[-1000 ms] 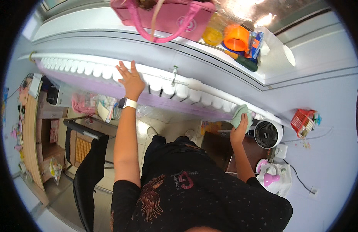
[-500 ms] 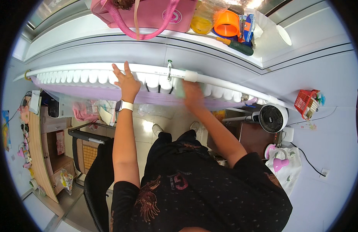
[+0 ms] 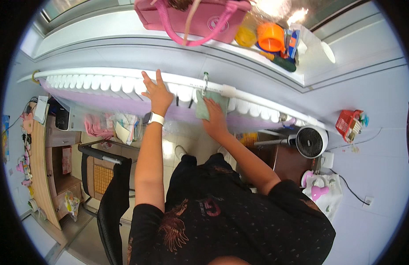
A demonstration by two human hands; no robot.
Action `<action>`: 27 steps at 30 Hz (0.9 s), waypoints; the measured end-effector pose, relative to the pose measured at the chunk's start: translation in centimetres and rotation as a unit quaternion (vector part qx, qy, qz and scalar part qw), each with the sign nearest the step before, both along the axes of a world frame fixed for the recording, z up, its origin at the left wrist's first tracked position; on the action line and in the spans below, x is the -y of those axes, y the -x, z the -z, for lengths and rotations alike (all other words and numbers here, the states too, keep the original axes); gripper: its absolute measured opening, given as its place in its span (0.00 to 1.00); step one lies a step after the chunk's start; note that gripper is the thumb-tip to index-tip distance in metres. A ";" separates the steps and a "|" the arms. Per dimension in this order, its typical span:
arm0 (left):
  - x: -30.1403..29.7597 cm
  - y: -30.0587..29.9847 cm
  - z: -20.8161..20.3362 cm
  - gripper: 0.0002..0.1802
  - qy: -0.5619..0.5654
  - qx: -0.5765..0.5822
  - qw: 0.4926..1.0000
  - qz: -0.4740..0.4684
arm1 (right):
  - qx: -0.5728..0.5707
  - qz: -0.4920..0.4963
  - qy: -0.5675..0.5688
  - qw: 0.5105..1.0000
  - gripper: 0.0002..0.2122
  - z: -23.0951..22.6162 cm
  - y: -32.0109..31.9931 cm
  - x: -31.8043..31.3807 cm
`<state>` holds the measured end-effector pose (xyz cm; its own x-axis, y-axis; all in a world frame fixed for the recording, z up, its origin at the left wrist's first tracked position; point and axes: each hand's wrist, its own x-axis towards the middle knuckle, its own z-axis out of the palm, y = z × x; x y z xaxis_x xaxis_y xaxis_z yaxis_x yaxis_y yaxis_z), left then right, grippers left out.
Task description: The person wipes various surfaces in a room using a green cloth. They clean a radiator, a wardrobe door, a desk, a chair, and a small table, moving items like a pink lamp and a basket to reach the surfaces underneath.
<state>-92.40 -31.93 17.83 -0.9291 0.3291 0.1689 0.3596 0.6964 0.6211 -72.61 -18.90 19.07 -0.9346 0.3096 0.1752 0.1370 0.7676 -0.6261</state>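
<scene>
A white radiator (image 3: 93,82) with rounded sections runs along the wall below the window, a white pipe (image 3: 253,96) along its wall side and lilac material along its near side. My left hand (image 3: 159,98), with a white-banded watch on its wrist, rests at the pipe and radiator top. Its fingers are spread and hold nothing. To the right, my right hand (image 3: 215,117) presses a pale green cloth (image 3: 202,110) onto the radiator top, beside a metal pipe hook (image 3: 205,84). Its fingers lie over the cloth; the thumb is hard to see.
On the windowsill stand a pink handbag (image 3: 191,20), an orange round container (image 3: 270,37) and a green-handled screwdriver (image 3: 284,63). A black fan (image 3: 310,141) and a red wall basket (image 3: 347,122) are at the right. At the left are a black chair (image 3: 111,194) and a wooden desk (image 3: 43,176).
My right hand has shifted left along the radiator with the green cloth, from a blur to a sharp view. My left hand keeps its place on the pipe while the whole view shifts.
</scene>
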 end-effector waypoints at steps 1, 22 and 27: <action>-0.2 0.2 -0.2 0.52 -0.007 0.003 1.000 -0.010 | -0.046 0.047 0.066 0.996 0.33 -2.0 0.4 -0.1; 31.1 -24.4 -18.4 0.16 0.388 -0.245 0.774 -0.437 | -0.129 -0.105 -0.228 0.959 0.28 -2.3 31.9 15.9; 36.5 -26.9 -11.7 0.23 0.360 -0.320 0.730 -0.484 | -0.132 -0.123 -0.272 0.945 0.29 -1.8 24.5 10.1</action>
<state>-65.53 -68.40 29.53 -0.5919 -0.2111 0.7778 -0.4614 0.8800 -0.1124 -97.10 -29.05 20.89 -0.8685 -0.1144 0.4824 -0.1933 0.9741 -0.1170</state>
